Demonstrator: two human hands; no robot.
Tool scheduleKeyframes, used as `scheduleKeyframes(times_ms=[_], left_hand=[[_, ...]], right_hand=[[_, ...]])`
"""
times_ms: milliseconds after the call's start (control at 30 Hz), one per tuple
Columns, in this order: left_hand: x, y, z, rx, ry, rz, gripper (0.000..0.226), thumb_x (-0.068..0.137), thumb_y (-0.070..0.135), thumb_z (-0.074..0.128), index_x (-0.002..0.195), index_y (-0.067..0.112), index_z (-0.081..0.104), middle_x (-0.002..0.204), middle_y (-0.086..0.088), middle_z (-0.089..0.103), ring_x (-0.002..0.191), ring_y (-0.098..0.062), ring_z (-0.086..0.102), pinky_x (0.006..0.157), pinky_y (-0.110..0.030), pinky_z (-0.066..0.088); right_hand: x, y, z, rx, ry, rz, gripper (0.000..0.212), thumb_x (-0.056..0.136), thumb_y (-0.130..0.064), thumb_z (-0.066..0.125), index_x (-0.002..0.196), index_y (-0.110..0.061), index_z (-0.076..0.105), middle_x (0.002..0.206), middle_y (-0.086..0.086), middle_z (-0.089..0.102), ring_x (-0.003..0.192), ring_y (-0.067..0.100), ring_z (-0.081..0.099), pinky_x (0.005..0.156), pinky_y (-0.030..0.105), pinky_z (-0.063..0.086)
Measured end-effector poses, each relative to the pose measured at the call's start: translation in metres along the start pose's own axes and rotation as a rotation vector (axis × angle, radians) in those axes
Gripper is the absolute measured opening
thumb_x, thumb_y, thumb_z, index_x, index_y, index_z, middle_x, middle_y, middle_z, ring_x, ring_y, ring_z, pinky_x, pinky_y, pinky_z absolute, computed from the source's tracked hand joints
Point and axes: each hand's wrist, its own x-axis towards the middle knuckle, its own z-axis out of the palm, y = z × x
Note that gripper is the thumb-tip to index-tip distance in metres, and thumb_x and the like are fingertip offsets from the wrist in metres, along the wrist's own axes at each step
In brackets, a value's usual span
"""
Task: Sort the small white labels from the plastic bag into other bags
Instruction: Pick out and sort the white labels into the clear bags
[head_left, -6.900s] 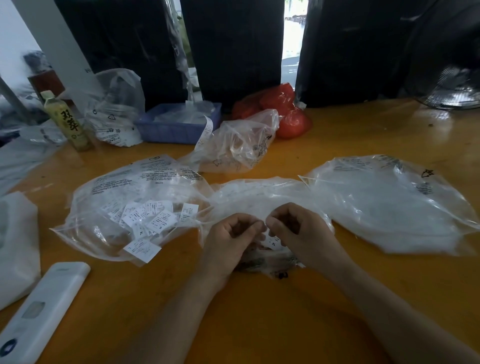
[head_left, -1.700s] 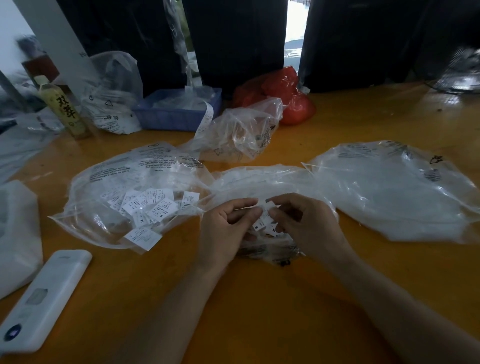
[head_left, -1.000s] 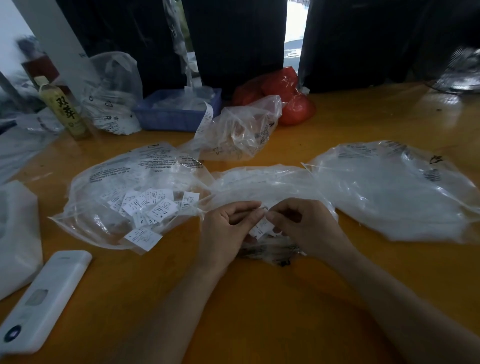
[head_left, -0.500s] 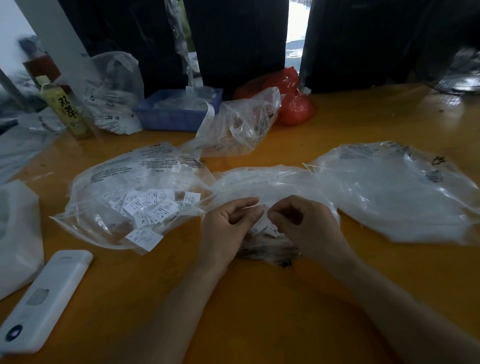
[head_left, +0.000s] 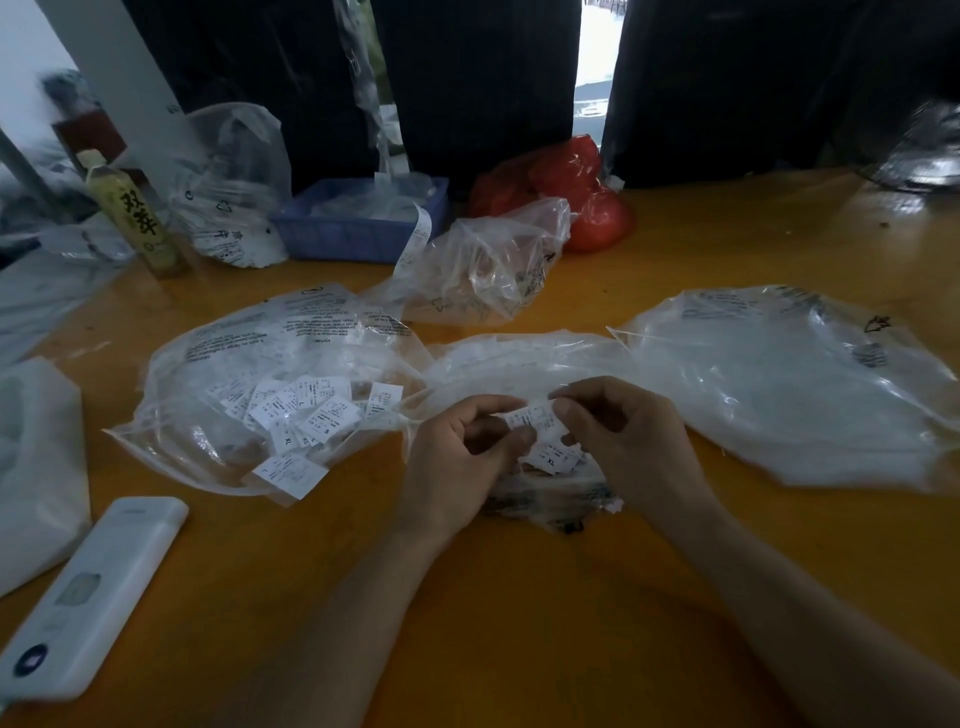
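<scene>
Far left, a white remote (head_left: 88, 597) lies on the orange table (head_left: 519, 623), w/ a green-tea bottle (head_left: 135, 213) standing at the back edge. Next, the left clear bag (head_left: 270, 374) lies flat, a heap of small white labels (head_left: 306, 410) inside it, sizes L, S, XL readable. Centre now: left hand (head_left: 457, 457), forearm coming up from the bottom edge, fingers curled, pinching one end of a label strip (head_left: 535, 415). Right hand (head_left: 628, 441) mirrors it, thumb and forefinger nipping the other end, approx. above the middle bag (head_left: 519, 358). More labels (head_left: 550, 460) sit beneath the hands, prob. on that bag, hard to tell. Right of that, a big clear bag (head_left: 789, 384) lies flat.
</scene>
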Motion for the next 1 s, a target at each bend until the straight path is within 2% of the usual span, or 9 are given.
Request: scheduleKeyframes(times_ms=[133,300,433,500,567,667,767,900,1000], left_hand=[[0.002,0.006,-0.007,0.047,0.119,0.055,0.027,0.092,0.025,0.081,0.114,0.037,0.072,0.087,0.010,0.079,0.075,-0.007,0.076,0.070,-0.013,0.055],[0.006,0.023,-0.042,0.220,0.441,0.169,0.034,0.092,0.018,0.078,0.118,0.038,0.069,0.088,0.023,0.073,0.082,0.009,0.072,0.063,-0.008,0.055],[0.010,0.028,-0.085,0.746,0.648,0.189,0.026,0.097,0.006,0.069,0.120,0.019,0.071,0.122,-0.006,0.065,0.080,-0.005,0.066,0.072,-0.015,0.050],[0.012,0.019,-0.102,0.905,0.608,0.006,0.022,0.098,0.001,0.065,0.112,0.014,0.076,0.128,-0.013,0.063,0.096,-0.029,0.068,0.083,-0.037,0.054],[0.013,0.011,-0.111,1.016,0.529,-0.123,0.022,0.098,-0.001,0.064,0.110,0.009,0.079,0.127,-0.016,0.065,0.108,-0.039,0.065,0.093,-0.049,0.053],[0.017,0.004,-0.115,1.186,0.491,-0.201,0.021,0.097,0.003,0.065,0.109,0.010,0.081,0.122,-0.014,0.071,0.111,-0.041,0.060,0.094,-0.051,0.050],[0.016,0.005,-0.114,1.360,0.476,-0.348,0.020,0.098,0.020,0.067,0.110,0.028,0.081,0.139,-0.002,0.063,0.125,-0.037,0.039,0.095,-0.047,0.036],[0.017,0.002,-0.108,1.381,0.467,-0.345,0.027,0.100,0.025,0.064,0.124,0.029,0.076,0.148,-0.005,0.050,0.127,-0.036,0.030,0.098,-0.047,0.032],[0.018,0.006,-0.096,1.300,0.506,-0.269,0.031,0.101,0.023,0.061,0.129,0.023,0.073,0.140,-0.010,0.055,0.125,-0.039,0.037,0.098,-0.051,0.034]], right_hand=[[0.000,-0.001,-0.004,0.146,0.157,-0.008,0.021,0.098,-0.016,0.066,0.112,-0.029,0.074,0.092,-0.013,0.076,0.072,0.009,0.070,0.064,0.017,0.056],[0.002,-0.009,-0.014,0.095,0.328,-0.122,0.017,0.100,-0.014,0.062,0.110,-0.023,0.072,0.088,-0.012,0.074,0.062,0.009,0.066,0.054,0.015,0.050],[0.010,-0.014,-0.030,-0.185,0.444,-0.173,0.014,0.100,-0.023,0.061,0.110,-0.023,0.071,0.081,-0.017,0.068,0.069,0.008,0.063,0.051,0.018,0.048],[0.019,-0.008,-0.043,-0.414,0.365,-0.096,0.013,0.101,-0.025,0.060,0.109,-0.023,0.070,0.079,-0.024,0.061,0.068,0.006,0.060,0.053,0.017,0.044],[0.026,0.002,-0.056,-0.676,0.246,0.018,0.015,0.101,-0.024,0.057,0.107,-0.019,0.069,0.077,-0.017,0.060,0.066,0.006,0.056,0.057,0.025,0.042],[0.030,0.013,-0.068,-0.915,0.220,0.128,0.023,0.100,-0.021,0.052,0.108,-0.012,0.071,0.095,0.005,0.070,0.083,0.025,0.059,0.072,0.034,0.047],[0.032,0.017,-0.076,-0.992,0.274,0.154,0.029,0.100,-0.012,0.049,0.122,-0.009,0.067,0.117,0.016,0.066,0.105,0.035,0.056,0.093,0.043,0.045],[0.038,0.024,-0.094,-1.033,0.228,0.346,0.053,0.091,0.005,0.051,0.140,-0.013,0.057,0.133,0.019,0.058,0.117,0.040,0.055,0.096,0.046,0.049],[0.036,0.026,-0.100,-1.089,0.160,0.381,0.043,0.094,-0.003,0.053,0.133,-0.016,0.063,0.125,0.015,0.066,0.110,0.037,0.062,0.087,0.043,0.055]])
